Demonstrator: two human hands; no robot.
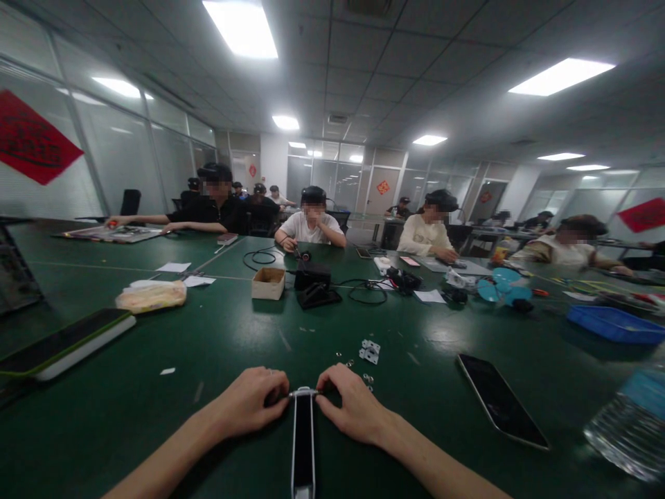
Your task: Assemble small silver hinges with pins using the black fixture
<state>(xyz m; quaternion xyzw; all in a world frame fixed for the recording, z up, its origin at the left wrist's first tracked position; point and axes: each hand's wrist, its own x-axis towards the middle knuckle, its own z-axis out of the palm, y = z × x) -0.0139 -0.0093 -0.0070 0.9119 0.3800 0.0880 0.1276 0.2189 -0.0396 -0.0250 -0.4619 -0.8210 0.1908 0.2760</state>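
Observation:
A long, narrow frame with pale edges and a dark middle lies on the green table, running toward me. From its far end a short metal pin sticks out at each side. My left hand is closed, thumb and forefinger pinching the left pin. On the opposite side, my right hand pinches the right pin in the same way. Just beyond my right hand are several small metal rings and a pale metal bracket with holes.
To the right lie a phone, a water bottle and a blue tray. A small open box and a black device with cables stand ahead. A green-edged case lies left. Several people sit across the table.

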